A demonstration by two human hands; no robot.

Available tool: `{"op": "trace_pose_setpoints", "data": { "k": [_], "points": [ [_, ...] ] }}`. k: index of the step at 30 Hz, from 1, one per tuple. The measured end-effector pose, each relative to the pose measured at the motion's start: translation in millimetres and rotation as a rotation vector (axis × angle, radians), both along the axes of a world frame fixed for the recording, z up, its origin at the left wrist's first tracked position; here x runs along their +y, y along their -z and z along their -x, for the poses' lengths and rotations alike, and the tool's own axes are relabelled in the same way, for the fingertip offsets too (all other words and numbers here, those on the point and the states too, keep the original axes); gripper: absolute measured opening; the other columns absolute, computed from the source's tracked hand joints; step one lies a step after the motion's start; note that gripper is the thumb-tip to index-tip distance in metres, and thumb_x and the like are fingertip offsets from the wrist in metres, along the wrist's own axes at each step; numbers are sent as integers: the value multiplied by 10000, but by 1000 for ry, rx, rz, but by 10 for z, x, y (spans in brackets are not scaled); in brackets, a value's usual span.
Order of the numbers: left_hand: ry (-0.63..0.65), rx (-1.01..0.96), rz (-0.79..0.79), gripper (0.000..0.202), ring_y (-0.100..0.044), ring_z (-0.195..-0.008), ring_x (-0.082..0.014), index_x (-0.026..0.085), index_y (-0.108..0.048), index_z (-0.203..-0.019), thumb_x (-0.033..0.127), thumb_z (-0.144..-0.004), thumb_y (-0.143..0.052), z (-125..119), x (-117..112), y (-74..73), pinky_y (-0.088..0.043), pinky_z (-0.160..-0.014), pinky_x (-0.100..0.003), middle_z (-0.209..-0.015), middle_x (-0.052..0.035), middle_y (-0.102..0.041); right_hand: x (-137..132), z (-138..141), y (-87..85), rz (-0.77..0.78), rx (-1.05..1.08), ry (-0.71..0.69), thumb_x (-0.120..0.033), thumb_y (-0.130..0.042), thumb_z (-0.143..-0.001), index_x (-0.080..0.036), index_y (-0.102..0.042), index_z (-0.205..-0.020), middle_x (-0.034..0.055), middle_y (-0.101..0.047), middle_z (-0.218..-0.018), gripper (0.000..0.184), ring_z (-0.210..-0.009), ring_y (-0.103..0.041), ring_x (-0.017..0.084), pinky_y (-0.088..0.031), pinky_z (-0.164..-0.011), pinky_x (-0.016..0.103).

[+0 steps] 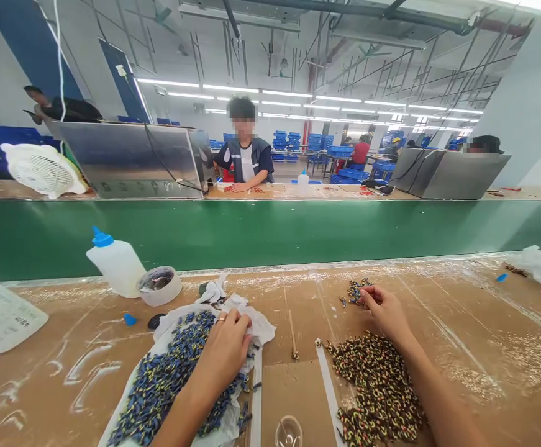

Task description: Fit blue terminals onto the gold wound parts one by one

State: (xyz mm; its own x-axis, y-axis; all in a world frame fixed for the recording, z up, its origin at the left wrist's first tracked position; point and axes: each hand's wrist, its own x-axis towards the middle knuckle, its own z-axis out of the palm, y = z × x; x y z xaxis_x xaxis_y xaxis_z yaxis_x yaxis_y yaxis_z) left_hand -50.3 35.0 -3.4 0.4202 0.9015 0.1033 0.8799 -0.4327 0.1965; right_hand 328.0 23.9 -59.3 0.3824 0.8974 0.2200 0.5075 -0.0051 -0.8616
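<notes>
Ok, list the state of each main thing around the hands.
Left hand: over blue pieces, grip unclear
Right hand: at small cluster, grip unclear
Blue pieces: heaped on white sheet
Brown pieces: heaped on cardboard
Bottle: standing, blue top fitted
Tape roll: lying flat
Cup: uncovered

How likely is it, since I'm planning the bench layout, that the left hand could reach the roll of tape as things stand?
Probably yes: the left hand is over the blue pieces nearby, with only low paper and pieces between; the bottle stands left of the roll of tape.
</notes>
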Motion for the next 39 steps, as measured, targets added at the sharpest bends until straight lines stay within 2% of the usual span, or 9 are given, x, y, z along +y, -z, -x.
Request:
{"op": "trace_pose_setpoints", "data": {
  "k": [4,11,16,20,26,29,31,35,39],
  "points": [
    [-26,-8,21,113,-504,-972,-251,171,-582,-925,141,-849,-504,-25,-49,-2,-387,-856,-348,-987,-86,-550,-37,121,-9,25,-7,-74,-515,-535,-825,-168,-637,-858,81,-706,-728,363,-663,-637,232,-479,-646,317],
    [-79,-65,36,100,-505,-935,-240,172,-577,-890,120,-824,-523,186,25,-114,-388,-842,-343,-944,-69,-558,-81,192,-31,51,-23,-115,-527,-514,-844,-172,-625,-886,78,-701,-753,374,-670,-623,231,-466,-658,320],
    [-63,-62,18,126,-466,-1020,-264,171,-591,-907,122,-796,-558,118,-43,-55,-378,-888,-360,-1013,-86,-526,-92,273,-48,41,-43,-156,-560,-515,-834,-173,-629,-864,75,-692,-720,404,-633,-621,238,-467,-630,326],
    [-100,-20,7,131,-458,-1047,-284,153,-590,-877,96,-825,-484,53,-99,-3,-378,-896,-382,-1018,-110,-532,-88,321,-10,48,-59,-178,-585,-489,-838,-181,-642,-867,76,-701,-729,433,-667,-644,254,-481,-653,334],
    [-82,-17,-33,218,-480,-1010,-272,150,-574,-902,107,-895,-361,97,-67,32,-365,-901,-402,-1017,-123,-552,-61,332,108,61,-58,-185,-571,-514,-827,-195,-659,-893,59,-709,-735,409,-684,-647,257,-480,-649,325],
    [-90,-71,-52,237,-503,-950,-253,163,-541,-902,115,-919,-310,133,-48,-25,-366,-863,-373,-979,-110,-571,-65,350,81,58,-20,-179,-582,-527,-817,-192,-662,-888,58,-701,-734,419,-687,-637,253,-476,-658,322],
    [-119,-151,-33,245,-525,-863,-237,171,-511,-899,141,-940,-271,146,-45,-97,-374,-785,-342,-912,-99,-587,-91,414,-1,47,35,-201,-597,-526,-817,-191,-656,-872,58,-689,-734,429,-679,-621,241,-468,-644,311],
    [-70,-461,105,189,-538,-678,-187,201,-454,-916,210,-963,-271,99,-71,-206,-358,-659,-284,-710,-23,-599,-239,751,-245,65,213,-399,-604,-493,-855,-191,-619,-824,43,-637,-719,433,-602,-547,186,-414,-542,265],
    [63,-718,281,90,-545,-670,-158,202,-454,-878,231,-926,-383,-43,-126,-166,-387,-635,-254,-741,-16,-644,-492,1213,-414,191,328,-722,-540,-494,-901,-177,-596,-817,23,-609,-708,387,-612,-518,148,-391,-562,238]
  ]
}}
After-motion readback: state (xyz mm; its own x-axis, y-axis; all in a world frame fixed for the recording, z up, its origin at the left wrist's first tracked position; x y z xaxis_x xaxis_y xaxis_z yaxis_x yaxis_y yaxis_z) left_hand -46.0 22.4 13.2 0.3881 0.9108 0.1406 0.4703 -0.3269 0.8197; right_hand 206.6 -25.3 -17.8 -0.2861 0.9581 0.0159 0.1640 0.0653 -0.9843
